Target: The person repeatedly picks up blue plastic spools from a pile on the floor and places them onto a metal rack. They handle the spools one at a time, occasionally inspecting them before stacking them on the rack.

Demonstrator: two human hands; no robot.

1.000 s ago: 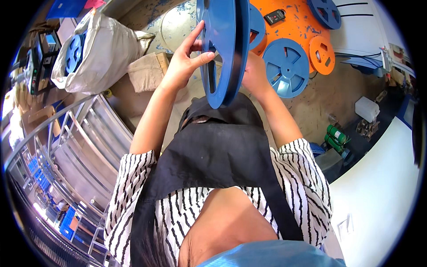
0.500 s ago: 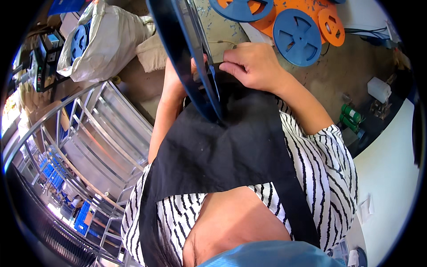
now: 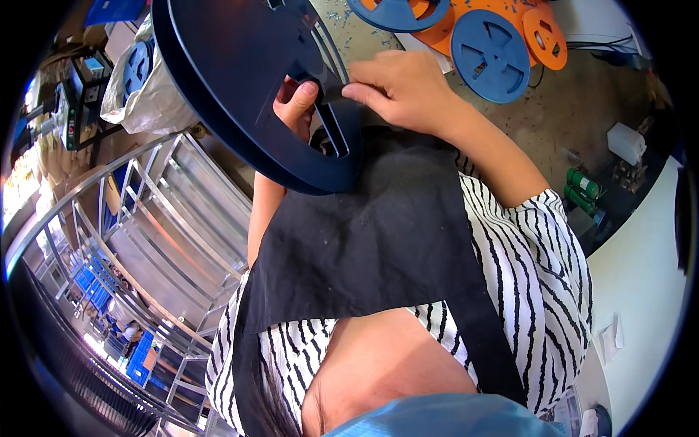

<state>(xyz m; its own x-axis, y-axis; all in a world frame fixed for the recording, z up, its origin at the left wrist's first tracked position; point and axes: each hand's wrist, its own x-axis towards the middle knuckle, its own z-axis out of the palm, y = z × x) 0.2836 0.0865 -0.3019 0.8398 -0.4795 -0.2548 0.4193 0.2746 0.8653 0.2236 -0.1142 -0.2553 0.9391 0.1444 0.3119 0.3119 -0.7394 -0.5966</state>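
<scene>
A large dark blue plastic reel (image 3: 226, 65) with two flanges stands tilted in front of my apron, its broad face turned up toward me. My left hand (image 3: 295, 108) is closed on it: the thumb shows through a cutout near the middle, while the other fingers are mostly hidden behind the flange. At the reel's right edge is my right hand (image 3: 408, 84), its fingers curled and pinched together. Whatever lies between those fingertips is too small or hidden to make out. The reel's lower rim rests close against my black apron (image 3: 371, 240).
Beyond my right hand lie blue reels (image 3: 490, 56) and an orange reel (image 3: 545, 40) on an orange surface, with small blue scraps about. A whitish sack (image 3: 156, 102) with blue reels stands at far left. A metal rack (image 3: 175, 211) is at my left; green cylinders (image 3: 582, 188) are at right.
The reel has turned from nearly edge-on to showing its broad face, leaning left. My left thumb now shows through its cutout. My right hand has shifted slightly up and left along with the edge.
</scene>
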